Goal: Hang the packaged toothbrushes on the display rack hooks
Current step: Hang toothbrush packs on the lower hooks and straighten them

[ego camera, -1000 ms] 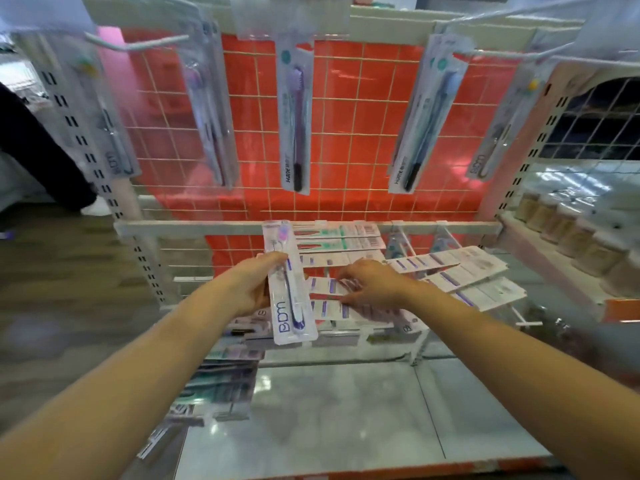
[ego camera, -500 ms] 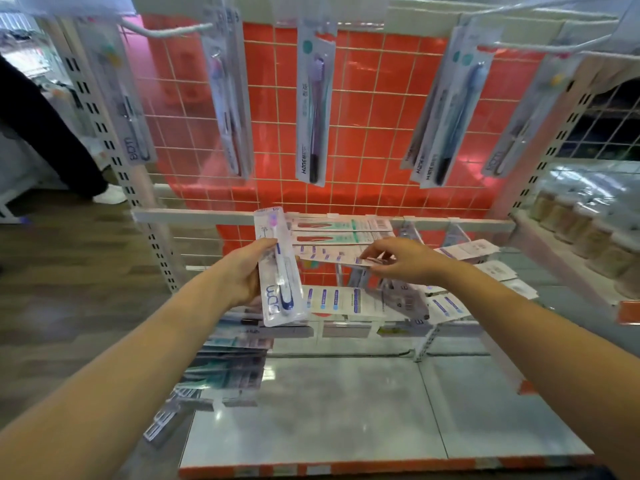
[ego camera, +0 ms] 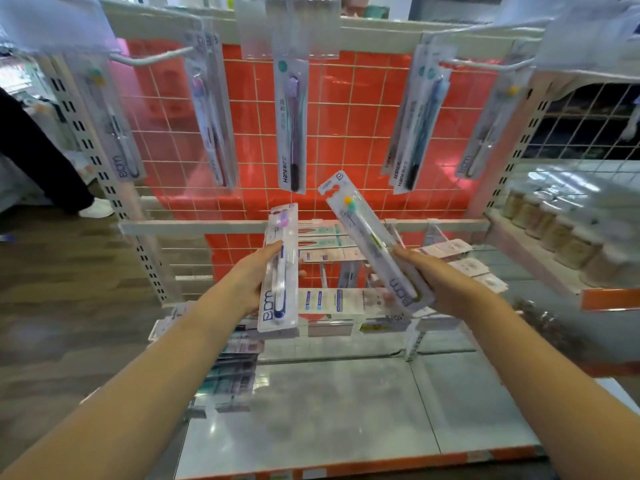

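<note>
In the head view, two packaged toothbrushes are held up in front of the rack. The left hand (ego camera: 254, 277) is closed around the lower half of a package with a purple-headed brush (ego camera: 280, 270), which is kept almost upright, its hang hole at the top. The right hand (ego camera: 434, 275) grips the lower end of a second package with an orange and green brush head (ego camera: 372, 244); this one is tilted, its top leaning to the left, and its cut-out hole is seen near the upper corner. Both packages are below the upper row of hooks and are not yet hung. On that row a bare white hook (ego camera: 152, 58) is seen on the left, and another long hook (ego camera: 485, 65) on the right has packages only at its back. It is judged that the step in hand is the bringing of one package to a hook. To do it well, the package should be turned upright so that the hole faces the hook tip, and it should be held lower down, so that the fingers do not cover the hole. The hole should then be slid fully along the wire. One package is better hung at a time. More packages lie flat on the lower shelf (ego camera: 346, 301) behind the hands.
</note>
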Action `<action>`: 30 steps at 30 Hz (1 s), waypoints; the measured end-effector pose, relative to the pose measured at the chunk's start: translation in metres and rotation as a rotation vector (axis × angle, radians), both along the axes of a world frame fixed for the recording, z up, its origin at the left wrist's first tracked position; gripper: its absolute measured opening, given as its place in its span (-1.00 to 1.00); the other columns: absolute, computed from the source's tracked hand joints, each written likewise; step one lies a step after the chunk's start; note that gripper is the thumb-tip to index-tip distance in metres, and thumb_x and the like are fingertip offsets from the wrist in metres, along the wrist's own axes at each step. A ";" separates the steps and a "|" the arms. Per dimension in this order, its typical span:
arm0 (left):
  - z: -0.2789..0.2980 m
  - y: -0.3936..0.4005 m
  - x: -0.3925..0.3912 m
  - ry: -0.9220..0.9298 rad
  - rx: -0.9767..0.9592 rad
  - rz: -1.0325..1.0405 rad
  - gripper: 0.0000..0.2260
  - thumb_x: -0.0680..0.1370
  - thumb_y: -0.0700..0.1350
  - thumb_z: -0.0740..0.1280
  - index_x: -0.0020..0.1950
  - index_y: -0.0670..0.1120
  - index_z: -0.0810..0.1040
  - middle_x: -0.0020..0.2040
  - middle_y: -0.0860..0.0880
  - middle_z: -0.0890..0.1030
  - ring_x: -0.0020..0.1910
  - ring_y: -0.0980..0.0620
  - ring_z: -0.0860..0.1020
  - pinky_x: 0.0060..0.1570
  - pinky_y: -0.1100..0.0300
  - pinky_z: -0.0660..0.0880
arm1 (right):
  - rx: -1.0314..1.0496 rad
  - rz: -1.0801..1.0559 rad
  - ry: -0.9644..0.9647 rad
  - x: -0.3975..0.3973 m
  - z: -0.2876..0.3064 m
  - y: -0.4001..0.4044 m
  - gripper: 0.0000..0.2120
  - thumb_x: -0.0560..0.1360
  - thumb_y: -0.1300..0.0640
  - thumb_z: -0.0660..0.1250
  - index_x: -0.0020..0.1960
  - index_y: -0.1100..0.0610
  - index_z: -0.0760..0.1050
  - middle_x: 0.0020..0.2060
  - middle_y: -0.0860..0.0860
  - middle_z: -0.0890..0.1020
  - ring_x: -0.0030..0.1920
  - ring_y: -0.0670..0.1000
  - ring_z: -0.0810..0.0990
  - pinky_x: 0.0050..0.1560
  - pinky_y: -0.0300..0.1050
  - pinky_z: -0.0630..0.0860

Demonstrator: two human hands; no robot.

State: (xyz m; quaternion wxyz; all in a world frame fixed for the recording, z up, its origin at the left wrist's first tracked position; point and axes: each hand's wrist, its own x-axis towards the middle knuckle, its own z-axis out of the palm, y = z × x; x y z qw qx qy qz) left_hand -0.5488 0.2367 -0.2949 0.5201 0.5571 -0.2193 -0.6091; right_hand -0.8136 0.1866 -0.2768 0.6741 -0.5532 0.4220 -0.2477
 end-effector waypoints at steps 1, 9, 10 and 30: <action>0.000 0.000 -0.004 -0.007 -0.004 -0.004 -0.73 0.58 0.03 0.28 0.14 -0.14 0.54 -0.32 -0.09 0.66 -0.39 -0.03 0.64 -0.39 0.10 0.59 | 0.036 -0.014 -0.055 0.003 -0.003 0.005 -0.63 0.56 -0.06 0.17 0.27 0.10 0.46 -0.05 0.06 0.68 -0.11 0.03 0.65 -0.14 -0.05 0.61; 0.005 0.029 -0.017 0.129 -0.110 -0.031 -0.63 0.56 -0.11 0.22 0.35 -0.17 0.42 0.05 -0.24 0.57 -0.04 -0.17 0.60 0.02 -0.09 0.57 | 0.151 -0.095 -0.292 0.032 -0.021 0.058 -0.53 0.44 -0.09 0.23 0.32 0.02 0.42 0.07 0.05 0.67 0.00 0.04 0.67 -0.08 -0.05 0.63; 0.006 0.036 -0.017 0.139 -0.125 -0.048 -0.65 0.55 -0.14 0.18 0.33 -0.17 0.43 0.03 -0.23 0.57 -0.06 -0.16 0.59 0.00 -0.08 0.57 | 0.140 -0.084 -0.310 0.035 -0.021 0.065 -0.52 0.45 -0.09 0.22 0.33 0.01 0.39 0.09 0.06 0.66 0.03 0.04 0.67 -0.07 -0.05 0.62; 0.016 0.144 0.000 -0.109 -0.409 0.091 -0.72 0.57 -0.12 0.25 0.29 0.01 0.43 0.03 -0.07 0.66 -0.06 -0.01 0.65 -0.03 0.03 0.61 | 0.203 0.022 -0.498 0.087 -0.017 0.122 -0.46 0.48 -0.07 0.19 0.43 0.03 0.32 0.16 0.08 0.63 0.09 0.05 0.65 -0.12 -0.12 0.61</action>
